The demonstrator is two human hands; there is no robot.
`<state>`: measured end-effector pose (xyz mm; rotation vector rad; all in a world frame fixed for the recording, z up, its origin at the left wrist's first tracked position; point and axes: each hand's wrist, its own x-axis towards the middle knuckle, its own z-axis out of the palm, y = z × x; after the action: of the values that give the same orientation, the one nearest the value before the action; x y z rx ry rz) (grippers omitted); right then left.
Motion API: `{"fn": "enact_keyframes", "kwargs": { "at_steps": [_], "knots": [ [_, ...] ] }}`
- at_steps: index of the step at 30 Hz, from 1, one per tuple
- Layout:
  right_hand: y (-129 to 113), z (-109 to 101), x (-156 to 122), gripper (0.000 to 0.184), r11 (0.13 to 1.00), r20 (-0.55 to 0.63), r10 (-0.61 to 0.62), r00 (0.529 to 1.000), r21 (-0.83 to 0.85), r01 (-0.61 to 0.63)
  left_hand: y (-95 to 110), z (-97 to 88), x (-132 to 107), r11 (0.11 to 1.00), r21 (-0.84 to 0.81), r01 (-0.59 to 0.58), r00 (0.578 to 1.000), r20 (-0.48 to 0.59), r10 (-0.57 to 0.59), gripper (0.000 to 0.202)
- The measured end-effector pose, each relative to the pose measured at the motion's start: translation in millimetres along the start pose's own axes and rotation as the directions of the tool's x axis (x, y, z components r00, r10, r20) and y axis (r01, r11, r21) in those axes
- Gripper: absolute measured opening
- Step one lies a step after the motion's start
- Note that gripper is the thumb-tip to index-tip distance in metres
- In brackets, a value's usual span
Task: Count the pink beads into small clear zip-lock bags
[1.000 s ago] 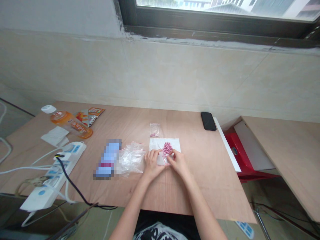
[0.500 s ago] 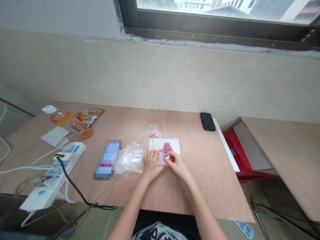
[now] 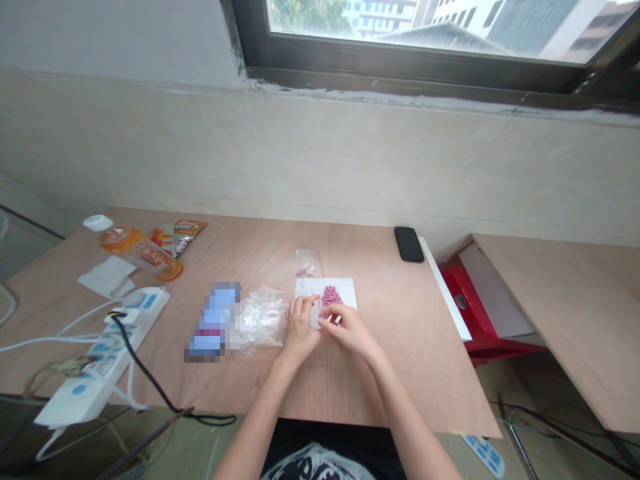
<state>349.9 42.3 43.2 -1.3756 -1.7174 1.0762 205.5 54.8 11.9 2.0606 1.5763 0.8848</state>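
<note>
My left hand (image 3: 303,325) is at the left side of a white paper sheet (image 3: 306,285), its fingers bent around the edge of a small clear zip bag (image 3: 315,316) with a thin red line along its mouth. My right hand (image 3: 347,325) comes in from the right, thumb and forefinger pinched together at that bag's mouth. Whatever is in the pinch is too small to make out. Just beyond the fingers, a heap of small pink beads (image 3: 331,295) lies on the paper. Another clear bag (image 3: 305,264) with a few pink beads in it lies behind the sheet.
Left of my hands lie a pile of clear zip bags (image 3: 262,320) and a blurred blue-screened device (image 3: 214,321). Farther left are a power strip (image 3: 107,353) with cables, an orange drink bottle (image 3: 141,251), tissue (image 3: 107,276) and a snack packet (image 3: 189,232). A black phone (image 3: 409,244) lies back right.
My right hand has moved slightly left, its pinched fingertips now nearer my left hand at the bag's mouth. The left hand stays almost in place. The camera view has shifted a little.
</note>
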Motion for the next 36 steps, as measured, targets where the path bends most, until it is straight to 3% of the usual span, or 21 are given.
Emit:
{"fn": "enact_keyframes", "kwargs": {
  "at_steps": [5, 9, 11, 18, 22, 25, 29, 33, 36],
  "knots": [
    [-9, -17, 6, 0.011, 0.999, -0.038, -0.045, 0.998, 0.014, 0.046, 10, -17.3, 8, 0.983, -0.174, 0.054, 0.998, 0.052, -0.045, 0.058],
    [-11, -34, 15, 0.021, 0.997, -0.121, -0.064, 0.991, 0.032, 0.068, 10, -36.5, 22, 0.907, -0.408, 0.102, 0.987, 0.155, -0.041, 0.027],
    [-11, -41, 20, 0.022, 0.996, -0.107, -0.075, 0.991, 0.040, 0.080, 10, -43.9, 29, 0.879, -0.466, 0.100, 0.985, 0.170, -0.022, 0.025],
    [-13, -56, 29, 0.020, 0.989, -0.108, -0.128, 0.986, 0.058, 0.135, 13, -49.1, 39, 0.877, -0.463, 0.125, 0.992, 0.086, -0.096, 0.026],
    [-16, -56, 26, 0.018, 0.989, -0.141, -0.147, 0.979, -0.043, 0.142, 12, -46.5, 37, 0.900, -0.421, 0.111, 0.994, 0.069, -0.090, 0.024],
    [-19, -55, 21, 0.016, 0.980, -0.190, -0.169, 0.967, -0.138, 0.144, 13, -48.6, 36, 0.919, -0.386, 0.074, 0.996, 0.075, -0.049, 0.022],
    [-26, -56, 14, 0.011, 0.958, -0.188, -0.233, 0.954, -0.211, 0.192, 19, -57.8, 37, 0.923, -0.384, 0.024, 0.986, 0.163, 0.043, 0.020],
    [-37, -57, 7, 0.012, 0.922, -0.081, -0.300, 0.950, -0.278, 0.268, 33, -67.2, 41, 0.943, -0.308, -0.125, 0.928, 0.301, 0.222, 0.021],
    [-42, -55, 4, 0.012, 0.899, -0.061, -0.314, 0.947, -0.339, 0.276, 44, -69.8, 43, 0.938, -0.262, -0.227, 0.894, 0.327, 0.307, 0.023]
  ]
}}
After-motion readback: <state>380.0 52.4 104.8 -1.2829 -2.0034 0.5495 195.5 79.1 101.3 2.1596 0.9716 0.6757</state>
